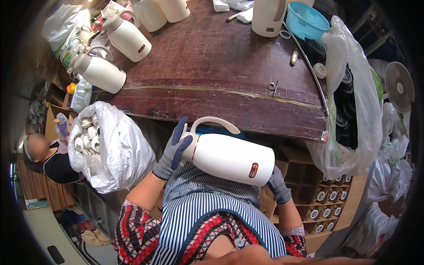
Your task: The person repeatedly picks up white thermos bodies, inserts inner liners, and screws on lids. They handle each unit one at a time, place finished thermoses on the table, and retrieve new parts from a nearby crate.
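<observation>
A white vacuum jug point(234, 157) lies on its side across my front, with its curved handle facing the table. Its lid end points left, and a small dark red label shows near the base. My left hand point(173, 152), in a grey and dark blue glove, is wrapped round the lid end, thumb and fingers on either side. At the base end is my right hand point(278, 185), gloved the same way. Its fingers are mostly hidden behind the jug, and it supports the base. The jug is held just off the near edge of the dark wooden table point(198, 79).
More white jugs stand on the table at the far left point(128, 42) and far right point(266, 17). Scissors point(274, 88) and a blue basin point(304, 26) are there too. A sack point(119, 154) of white parts stands left; a divided carton point(300, 174) sits right. Another person point(57, 161) is at left.
</observation>
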Available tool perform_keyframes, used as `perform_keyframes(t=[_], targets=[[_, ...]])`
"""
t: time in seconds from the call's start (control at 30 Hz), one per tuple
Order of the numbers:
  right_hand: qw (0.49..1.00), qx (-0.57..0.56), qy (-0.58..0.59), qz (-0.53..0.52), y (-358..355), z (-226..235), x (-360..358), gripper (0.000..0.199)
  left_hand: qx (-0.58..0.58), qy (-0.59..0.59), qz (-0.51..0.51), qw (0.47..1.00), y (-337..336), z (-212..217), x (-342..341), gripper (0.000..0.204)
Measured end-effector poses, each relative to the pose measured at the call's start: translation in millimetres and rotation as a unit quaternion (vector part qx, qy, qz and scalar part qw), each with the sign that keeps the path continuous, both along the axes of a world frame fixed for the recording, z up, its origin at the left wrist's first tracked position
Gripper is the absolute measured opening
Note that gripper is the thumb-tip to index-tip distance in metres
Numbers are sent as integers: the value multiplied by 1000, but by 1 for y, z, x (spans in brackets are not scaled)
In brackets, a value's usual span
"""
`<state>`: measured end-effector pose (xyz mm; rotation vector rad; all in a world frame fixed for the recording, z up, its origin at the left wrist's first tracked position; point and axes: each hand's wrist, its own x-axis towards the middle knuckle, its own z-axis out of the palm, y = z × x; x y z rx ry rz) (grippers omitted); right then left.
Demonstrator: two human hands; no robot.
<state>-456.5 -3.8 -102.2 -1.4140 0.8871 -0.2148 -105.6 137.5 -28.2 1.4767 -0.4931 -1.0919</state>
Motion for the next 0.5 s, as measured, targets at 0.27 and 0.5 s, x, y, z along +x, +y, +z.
perform_keyframes(t=[0.27, 0.5], targets=[[988, 75, -127, 39, 14, 13, -9, 77, 53, 64, -132, 988, -4, -7, 32, 67], [995, 49, 18, 85, 10, 23, -8, 82, 72, 93, -47, 992, 21, -16, 24, 49]])
